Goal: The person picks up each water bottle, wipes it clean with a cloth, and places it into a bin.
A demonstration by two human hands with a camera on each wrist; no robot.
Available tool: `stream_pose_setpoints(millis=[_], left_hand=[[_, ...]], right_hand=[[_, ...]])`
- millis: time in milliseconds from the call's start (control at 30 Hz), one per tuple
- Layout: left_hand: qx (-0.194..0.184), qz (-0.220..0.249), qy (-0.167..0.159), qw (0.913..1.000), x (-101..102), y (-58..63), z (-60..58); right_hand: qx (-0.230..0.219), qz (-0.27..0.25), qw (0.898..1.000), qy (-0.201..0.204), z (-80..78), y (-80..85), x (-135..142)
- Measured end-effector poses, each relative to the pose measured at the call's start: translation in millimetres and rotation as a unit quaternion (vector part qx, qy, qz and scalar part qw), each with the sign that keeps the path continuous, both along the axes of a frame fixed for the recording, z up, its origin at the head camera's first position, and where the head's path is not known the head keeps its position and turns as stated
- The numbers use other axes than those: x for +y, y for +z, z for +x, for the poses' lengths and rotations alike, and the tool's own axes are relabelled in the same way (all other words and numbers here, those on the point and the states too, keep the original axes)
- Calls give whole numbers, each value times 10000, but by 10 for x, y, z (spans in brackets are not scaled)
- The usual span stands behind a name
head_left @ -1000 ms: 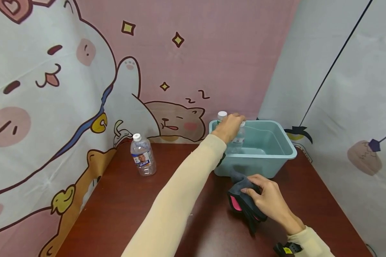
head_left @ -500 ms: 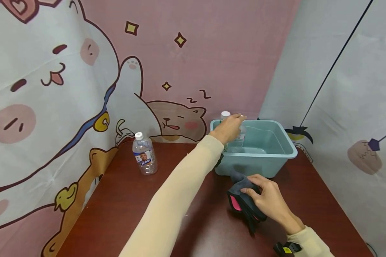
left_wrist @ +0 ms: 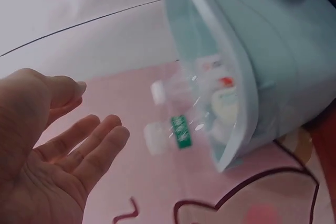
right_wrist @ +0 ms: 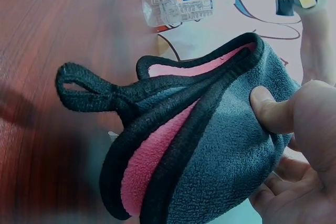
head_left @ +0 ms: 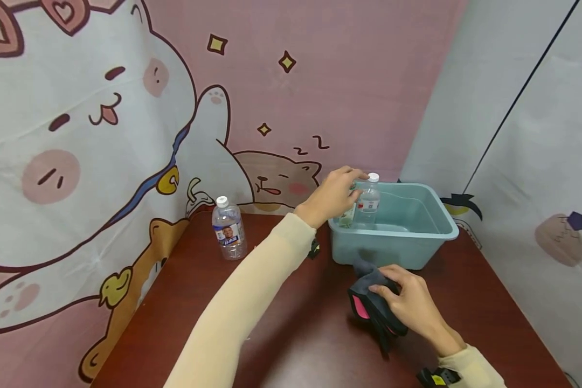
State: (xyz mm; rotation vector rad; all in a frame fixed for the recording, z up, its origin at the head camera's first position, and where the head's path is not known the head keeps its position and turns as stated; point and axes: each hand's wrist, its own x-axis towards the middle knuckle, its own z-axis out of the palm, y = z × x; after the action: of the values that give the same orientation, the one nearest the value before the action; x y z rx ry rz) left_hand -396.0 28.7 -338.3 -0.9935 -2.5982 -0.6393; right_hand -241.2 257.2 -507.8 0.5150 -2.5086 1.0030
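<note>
My left hand [head_left: 327,196] is over the left end of the blue-green plastic tub [head_left: 383,250], fingers relaxed. In the left wrist view this hand [left_wrist: 58,150] holds nothing, a gap apart from the bottles. Two clear plastic bottles with white caps stand in the tub: one with a green label [head_left: 346,216], partly hidden by the hand, and one with a red-marked label [head_left: 368,205]. My right hand [head_left: 412,302] pinches a folded cleaning cloth [head_left: 372,296] in front of the tub. Grey outside and pink inside, the cloth [right_wrist: 226,150] has black edging and a hanging loop.
A larger clear bottle [head_left: 229,233] with a blue picture label stands upright at the table's left rear. The dark red-brown table [head_left: 291,334] meets a cartoon-printed pink and white backdrop [head_left: 359,81] behind.
My left hand has drawn back to the left from the bottles, uncovering the red-marked one. The right hand keeps hold of the cloth. The head view has turned slightly left.
</note>
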Motion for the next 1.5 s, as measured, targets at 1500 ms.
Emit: stream_pose_setpoints(millis=[1500], left_hand=[[-529,888,2062,9730,-3048,-601,303]], right_hand=[[305,-34,9994,-176,-115,73,187]])
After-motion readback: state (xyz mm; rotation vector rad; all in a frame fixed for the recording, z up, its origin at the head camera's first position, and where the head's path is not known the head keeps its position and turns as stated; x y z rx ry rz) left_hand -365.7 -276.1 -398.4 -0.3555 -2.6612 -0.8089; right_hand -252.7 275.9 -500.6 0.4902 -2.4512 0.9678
